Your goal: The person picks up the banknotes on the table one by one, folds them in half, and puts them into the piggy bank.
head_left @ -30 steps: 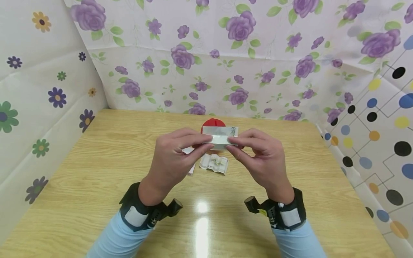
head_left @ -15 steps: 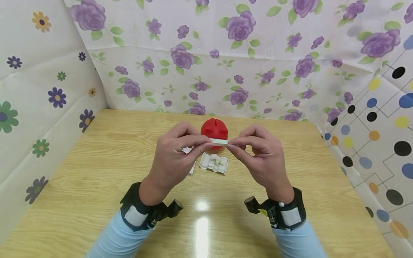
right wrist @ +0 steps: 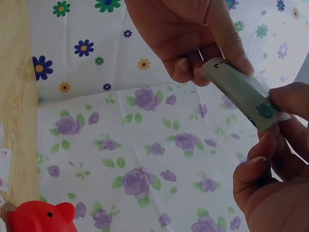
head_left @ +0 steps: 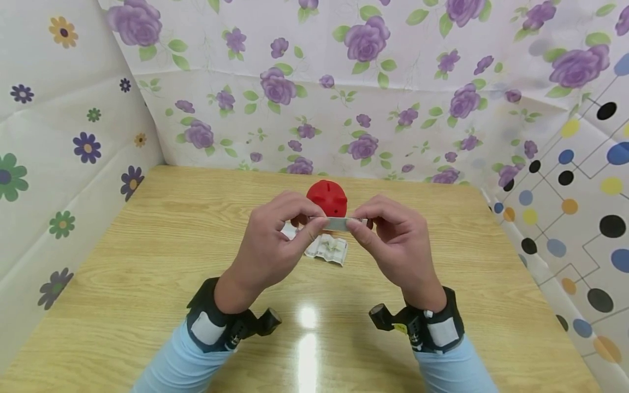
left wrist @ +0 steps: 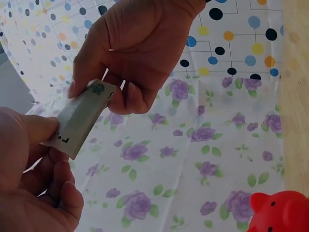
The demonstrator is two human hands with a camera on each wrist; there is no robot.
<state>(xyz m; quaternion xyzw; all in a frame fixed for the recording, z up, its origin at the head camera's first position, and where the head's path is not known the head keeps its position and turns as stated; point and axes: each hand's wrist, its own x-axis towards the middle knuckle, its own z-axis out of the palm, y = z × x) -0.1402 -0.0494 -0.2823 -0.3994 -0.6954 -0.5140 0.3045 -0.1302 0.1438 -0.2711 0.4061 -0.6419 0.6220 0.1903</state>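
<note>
Two pinches: your left hand (head_left: 273,238) and right hand (head_left: 399,240) grip the folded note (head_left: 337,224), nearside of red piggy bank (head_left: 326,197). Slackened grip could let it unfold.

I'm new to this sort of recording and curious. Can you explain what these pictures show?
There is no machine: a person works with a bare left hand and right hand, each wrist wearing a black strap with a small camera. The wide picture looks down from a camera on the head; the two closer ones come from the wrists. The fingers of both hands pinch a folded strip of paper at its two ends. On the wooden table sit what looks like a red piggy bank and a creased paper. More white paper shows partly behind the left hand.
</note>
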